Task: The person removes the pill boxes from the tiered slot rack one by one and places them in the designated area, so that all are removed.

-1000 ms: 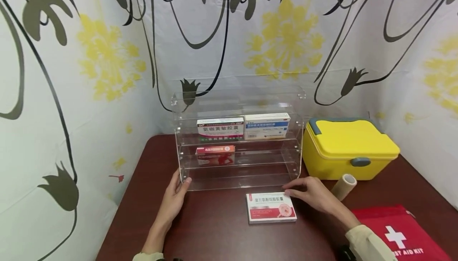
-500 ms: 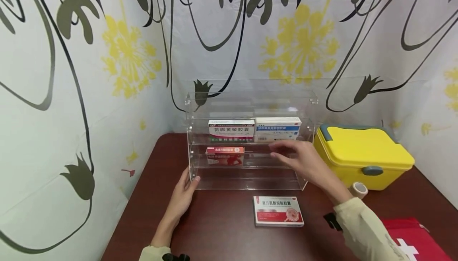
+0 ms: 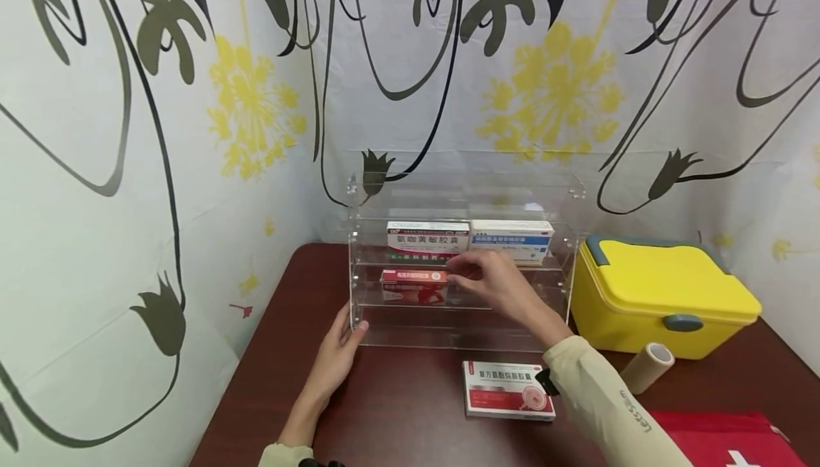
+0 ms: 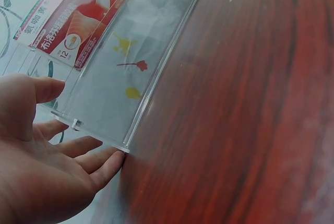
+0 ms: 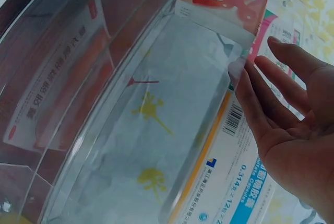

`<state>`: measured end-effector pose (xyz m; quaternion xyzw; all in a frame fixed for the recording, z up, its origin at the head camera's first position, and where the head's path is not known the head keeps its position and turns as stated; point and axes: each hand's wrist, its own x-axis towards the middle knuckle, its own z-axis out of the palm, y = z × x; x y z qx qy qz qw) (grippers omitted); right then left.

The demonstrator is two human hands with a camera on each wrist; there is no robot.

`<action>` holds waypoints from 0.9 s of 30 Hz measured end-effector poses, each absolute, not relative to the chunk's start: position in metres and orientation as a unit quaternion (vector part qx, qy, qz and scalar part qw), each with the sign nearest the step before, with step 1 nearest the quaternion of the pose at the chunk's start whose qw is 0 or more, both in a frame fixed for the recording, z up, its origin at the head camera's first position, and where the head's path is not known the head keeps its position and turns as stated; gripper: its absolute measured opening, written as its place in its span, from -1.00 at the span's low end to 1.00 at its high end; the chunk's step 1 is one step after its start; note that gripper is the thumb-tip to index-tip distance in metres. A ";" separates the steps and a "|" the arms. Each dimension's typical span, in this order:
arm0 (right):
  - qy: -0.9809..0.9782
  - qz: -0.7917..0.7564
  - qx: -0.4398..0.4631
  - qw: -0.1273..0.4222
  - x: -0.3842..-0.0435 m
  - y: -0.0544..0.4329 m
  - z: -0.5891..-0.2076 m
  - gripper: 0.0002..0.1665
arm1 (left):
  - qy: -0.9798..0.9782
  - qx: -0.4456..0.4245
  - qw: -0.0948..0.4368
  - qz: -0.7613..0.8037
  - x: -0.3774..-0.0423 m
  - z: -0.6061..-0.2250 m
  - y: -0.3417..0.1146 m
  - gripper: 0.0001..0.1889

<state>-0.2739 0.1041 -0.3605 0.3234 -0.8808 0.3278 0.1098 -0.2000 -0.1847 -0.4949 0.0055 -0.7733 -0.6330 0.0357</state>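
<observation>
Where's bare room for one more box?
Free: shelf between the red box and the acrylic rack right wall, past the right hand; tabletop between left hand and white-red box. Crowded: tabletop's right, with yellow case, roll, red pouch.

Left hand's holding the clear rack's (image 3: 410, 337) left side, right hand's (image 3: 496, 280) by the red box (image 3: 413, 290), yellow case (image 3: 673, 289) sits far right.

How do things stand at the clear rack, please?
Left hand holding clear rack. Right hand beside red box, grasping nothing. Possible snag: clear front lip.
</observation>
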 end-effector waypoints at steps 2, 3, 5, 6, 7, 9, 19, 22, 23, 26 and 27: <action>-0.881 0.328 0.323 0.106 -0.275 0.103 -0.363 -0.77 | -0.773 0.006 0.037 -0.633 -0.200 -0.495 -0.185 -0.24; -0.881 0.330 0.323 0.103 -0.276 0.102 -0.364 -0.77 | -0.773 0.006 0.036 -0.634 -0.200 -0.495 -0.185 -0.25; -0.881 0.335 0.322 0.093 -0.276 0.101 -0.365 -0.78 | -0.773 0.008 0.035 -0.633 -0.199 -0.495 -0.185 -0.25; -0.881 0.337 0.321 0.088 -0.277 0.100 -0.366 -0.78 | -0.774 0.007 0.034 -0.632 -0.200 -0.496 -0.185 -0.25; -0.881 0.341 0.319 0.082 -0.277 0.099 -0.367 -0.78 | -0.774 0.007 0.034 -0.632 -0.200 -0.496 -0.185 -0.25; -0.881 0.345 0.315 0.072 -0.278 0.099 -0.368 -0.78 | -0.775 0.009 0.032 -0.631 -0.200 -0.497 -0.186 -0.25; -0.888 0.340 0.302 0.072 -0.282 0.102 -0.373 -0.79 | -0.770 0.003 0.031 -0.637 -0.203 -0.495 -0.187 -0.24; -0.885 0.347 0.303 0.073 -0.282 0.102 -0.374 -0.79 | -0.776 0.006 0.034 -0.630 -0.201 -0.495 -0.186 -0.24; -0.883 0.351 0.303 0.074 -0.282 0.103 -0.375 -0.79 | -0.776 0.007 0.036 -0.629 -0.201 -0.495 -0.186 -0.25; -0.878 0.363 0.301 0.082 -0.282 0.103 -0.377 -0.81 | -0.777 0.006 0.040 -0.629 -0.200 -0.496 -0.186 -0.26; -0.876 0.367 0.300 0.084 -0.282 0.102 -0.377 -0.81 | -0.775 0.004 0.041 -0.631 -0.200 -0.496 -0.186 -0.26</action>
